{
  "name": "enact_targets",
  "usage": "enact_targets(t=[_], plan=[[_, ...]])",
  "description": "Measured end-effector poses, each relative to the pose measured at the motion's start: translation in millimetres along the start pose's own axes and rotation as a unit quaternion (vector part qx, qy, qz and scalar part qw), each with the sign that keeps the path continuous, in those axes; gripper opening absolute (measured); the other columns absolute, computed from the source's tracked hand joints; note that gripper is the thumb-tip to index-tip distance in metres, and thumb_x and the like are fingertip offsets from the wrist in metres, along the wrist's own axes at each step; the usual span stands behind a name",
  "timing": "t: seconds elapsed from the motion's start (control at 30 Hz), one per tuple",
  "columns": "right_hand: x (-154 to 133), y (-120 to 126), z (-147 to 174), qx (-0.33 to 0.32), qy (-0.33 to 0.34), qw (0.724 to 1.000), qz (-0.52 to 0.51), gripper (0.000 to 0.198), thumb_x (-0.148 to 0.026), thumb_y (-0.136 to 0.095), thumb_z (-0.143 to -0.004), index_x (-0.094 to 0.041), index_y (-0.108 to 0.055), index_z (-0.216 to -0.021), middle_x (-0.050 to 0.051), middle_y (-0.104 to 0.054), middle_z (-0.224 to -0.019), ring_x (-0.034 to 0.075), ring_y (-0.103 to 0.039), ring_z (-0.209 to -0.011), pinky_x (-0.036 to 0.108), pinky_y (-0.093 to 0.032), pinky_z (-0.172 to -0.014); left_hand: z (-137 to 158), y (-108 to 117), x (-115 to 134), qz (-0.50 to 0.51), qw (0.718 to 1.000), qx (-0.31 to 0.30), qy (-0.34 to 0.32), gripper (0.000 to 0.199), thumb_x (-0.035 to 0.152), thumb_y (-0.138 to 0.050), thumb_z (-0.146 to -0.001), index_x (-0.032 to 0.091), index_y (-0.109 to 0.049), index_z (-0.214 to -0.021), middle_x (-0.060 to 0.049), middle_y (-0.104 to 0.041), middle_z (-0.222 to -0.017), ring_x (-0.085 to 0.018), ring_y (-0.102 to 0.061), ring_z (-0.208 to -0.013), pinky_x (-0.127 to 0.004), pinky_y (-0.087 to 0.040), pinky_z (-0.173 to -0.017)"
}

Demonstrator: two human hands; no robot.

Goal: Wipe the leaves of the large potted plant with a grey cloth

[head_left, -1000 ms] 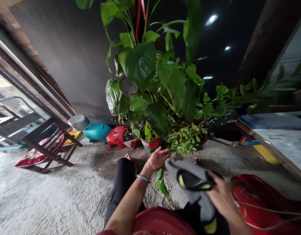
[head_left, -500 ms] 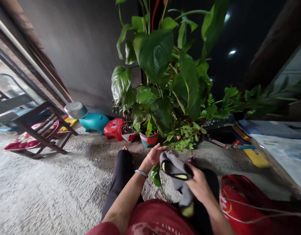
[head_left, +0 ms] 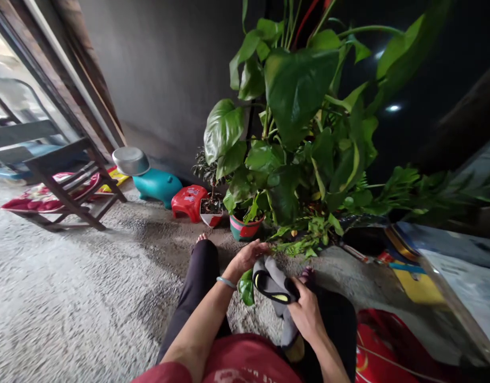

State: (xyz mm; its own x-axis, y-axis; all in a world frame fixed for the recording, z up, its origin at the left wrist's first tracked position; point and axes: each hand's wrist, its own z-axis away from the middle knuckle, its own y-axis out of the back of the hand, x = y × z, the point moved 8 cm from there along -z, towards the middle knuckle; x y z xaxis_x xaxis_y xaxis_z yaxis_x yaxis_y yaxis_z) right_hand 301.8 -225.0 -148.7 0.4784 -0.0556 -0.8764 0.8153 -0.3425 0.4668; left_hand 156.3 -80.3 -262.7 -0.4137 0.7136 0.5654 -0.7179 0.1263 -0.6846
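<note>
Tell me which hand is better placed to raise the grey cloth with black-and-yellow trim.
Right, probably: the right hand grips the grey cloth with black-and-yellow trim, while the left hand is open close by, showing no hold on it.

Matt grey cloth (head_left: 277, 272), glossy leaves (head_left: 300, 85), rough floor (head_left: 85, 292)

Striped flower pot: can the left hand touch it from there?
Probably yes. The left hand is just in front of the flower pot, and nothing seems to block its front. The grey cloth sits off to the side, though the exact gap is hard to judge.
</note>
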Motion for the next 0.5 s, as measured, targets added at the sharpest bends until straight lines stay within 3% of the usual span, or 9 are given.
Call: enact_targets(t=[0.07, 0.17, 0.27, 0.37, 0.43, 0.5], plan=[[5, 0, 6, -0.007, 0.005, 1.000, -0.010, 0.023, -0.037, -0.073, -0.064, -0.035, -0.083, -0.084, 0.004, -0.082, -0.087, 0.039, -0.080, -0.086, 0.051, -0.065, -0.074, 5, 21, 7, -0.022, 0.997, 0.070, 0.014, 0.044, 0.041, -0.046, -0.104, 0.008, -0.065, -0.128, -0.020, -0.066, -0.137, -0.027, -0.068, -0.107, -0.042, -0.053, -0.100], [8, 10, 3, 0.000, 0.005, 1.000, -0.011, 0.021, -0.041, -0.079, -0.065, -0.035, -0.083, -0.084, 0.004, -0.082, -0.086, 0.037, -0.080, -0.081, 0.050, -0.066, -0.069, 11, 39, 26, -0.011, 0.995, 0.098, -0.028, 0.044, 0.039, -0.047, -0.104, 0.012, -0.062, -0.135, -0.018, -0.058, -0.150, -0.028, -0.066, -0.117, -0.045, -0.053, -0.102], [4, 15, -1, 0.024, -0.006, 1.000, 0.008, 0.022, -0.041, -0.079, -0.066, -0.039, -0.084, -0.088, 0.005, -0.082, -0.089, 0.040, -0.080, -0.086, 0.054, -0.066, -0.074, 15, 51, 59, 0.049, 0.985, 0.116, -0.121, 0.037, 0.036, -0.057, -0.098, 0.016, -0.067, -0.127, -0.017, -0.062, -0.148, -0.028, -0.066, -0.120, -0.042, -0.056, -0.098], [-10, 12, -4, 0.016, -0.015, 1.000, 0.016, 0.022, -0.041, -0.081, -0.061, -0.039, -0.084, -0.083, 0.007, -0.082, -0.087, 0.043, -0.079, -0.087, 0.056, -0.067, -0.074, 23, 54, 105, 0.129, 0.954, 0.110, -0.247, 0.029, 0.036, -0.065, -0.091, 0.020, -0.073, -0.113, -0.013, -0.065, -0.145, -0.027, -0.064, -0.124, -0.040, -0.055, -0.099], [-29, 18, -9, 0.014, -0.017, 1.000, 0.004, 0.025, -0.041, -0.082, -0.061, -0.036, -0.084, -0.084, 0.008, -0.082, -0.086, 0.043, -0.079, -0.084, 0.054, -0.066, -0.070, 32, 48, 138, 0.155, 0.928, 0.092, -0.326, 0.028, 0.038, -0.072, -0.085, 0.021, -0.076, -0.106, -0.011, -0.067, -0.143, -0.028, -0.061, -0.131, -0.040, -0.054, -0.102], [-63, 35, -22, 0.058, 0.012, 0.998, -0.012, 0.029, -0.040, -0.083, -0.064, -0.031, -0.084, -0.092, 0.009, -0.082, -0.086, 0.039, -0.079, -0.079, 0.049, -0.065, -0.065, 40, 34, 161, 0.149, 0.912, 0.059, -0.377, 0.031, 0.039, -0.078, -0.079, 0.021, -0.078, -0.103, -0.011, -0.069, -0.141, -0.031, -0.057, -0.136, -0.042, -0.051, -0.106]])
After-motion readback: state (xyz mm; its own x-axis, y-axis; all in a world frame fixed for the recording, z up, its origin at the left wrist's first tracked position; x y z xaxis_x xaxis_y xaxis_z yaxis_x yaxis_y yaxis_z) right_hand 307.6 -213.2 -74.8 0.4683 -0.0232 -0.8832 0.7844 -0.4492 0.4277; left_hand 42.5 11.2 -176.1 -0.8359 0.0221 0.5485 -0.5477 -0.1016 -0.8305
